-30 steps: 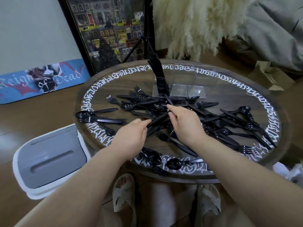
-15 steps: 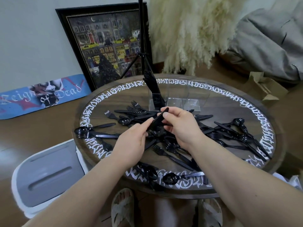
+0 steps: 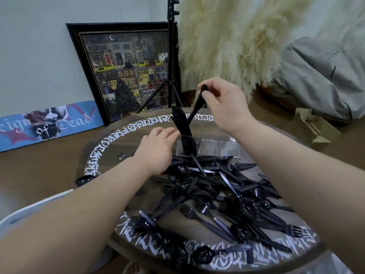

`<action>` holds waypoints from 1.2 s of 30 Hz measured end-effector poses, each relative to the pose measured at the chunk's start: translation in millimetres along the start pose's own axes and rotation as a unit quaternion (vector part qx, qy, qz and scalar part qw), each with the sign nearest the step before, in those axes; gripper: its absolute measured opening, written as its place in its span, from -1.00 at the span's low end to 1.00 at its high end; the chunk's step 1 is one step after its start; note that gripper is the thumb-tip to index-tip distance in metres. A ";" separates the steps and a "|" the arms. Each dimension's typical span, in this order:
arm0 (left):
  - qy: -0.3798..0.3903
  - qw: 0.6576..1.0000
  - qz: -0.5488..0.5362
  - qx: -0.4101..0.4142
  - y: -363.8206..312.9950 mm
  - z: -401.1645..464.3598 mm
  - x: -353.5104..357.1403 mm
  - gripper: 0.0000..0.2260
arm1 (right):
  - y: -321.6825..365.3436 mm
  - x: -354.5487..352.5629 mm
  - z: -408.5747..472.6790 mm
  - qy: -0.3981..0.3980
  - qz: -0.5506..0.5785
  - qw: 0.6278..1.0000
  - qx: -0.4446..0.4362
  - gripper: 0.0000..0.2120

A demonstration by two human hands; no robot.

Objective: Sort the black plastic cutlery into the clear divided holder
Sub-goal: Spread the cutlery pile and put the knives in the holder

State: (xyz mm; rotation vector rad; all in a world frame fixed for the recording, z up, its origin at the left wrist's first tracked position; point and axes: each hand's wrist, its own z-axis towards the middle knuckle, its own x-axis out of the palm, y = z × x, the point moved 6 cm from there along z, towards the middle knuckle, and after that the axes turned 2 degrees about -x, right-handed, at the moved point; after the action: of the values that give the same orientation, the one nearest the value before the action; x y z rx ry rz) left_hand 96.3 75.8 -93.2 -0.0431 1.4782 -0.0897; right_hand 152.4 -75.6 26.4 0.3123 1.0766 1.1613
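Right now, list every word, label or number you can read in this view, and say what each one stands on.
"eign of Dead": white script on the blue skateboard deck leaning against the wall; its first letter is cut off by the frame edge.
White lettering around the rim of the round table: ornate calligraphy, not readable as words.
Framed street painting: any signs on its buildings are too small to read.
Black plastic cutlery and clear divided holder: no markings visible.

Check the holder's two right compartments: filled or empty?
Empty, apparently: the clear divided holder shows bare bases there; cutlery stands only in its left compartment.
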 end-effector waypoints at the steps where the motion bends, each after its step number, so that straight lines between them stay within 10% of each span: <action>1: -0.005 1.000 -0.006 0.004 0.4 1.5 3.0 -0.48 | -1.1 6.5 3.5 0.017 -0.025 0.999 -0.016 -0.84; 11: -0.007 1.000 -0.023 0.014 6.0 4.9 14.9 -0.43 | -33.2 78.0 1.7 0.189 -0.164 0.967 -0.036 -0.75; 25: 0.001 0.998 -0.063 0.003 0.9 -30.4 22.7 -0.50 | -44.9 50.8 -38.9 0.094 -0.211 0.973 0.029 -0.83; 36: 0.203 0.979 0.018 0.022 -38.4 -106.5 60.3 -0.49 | -93.9 29.8 -191.2 0.180 -0.255 0.937 0.159 -0.78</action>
State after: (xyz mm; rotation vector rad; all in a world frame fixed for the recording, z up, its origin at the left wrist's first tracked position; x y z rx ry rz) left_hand -5.5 35.1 -159.7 0.0422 1.8841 -0.1060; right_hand 51.9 -148.4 -149.3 0.0562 1.5630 0.5829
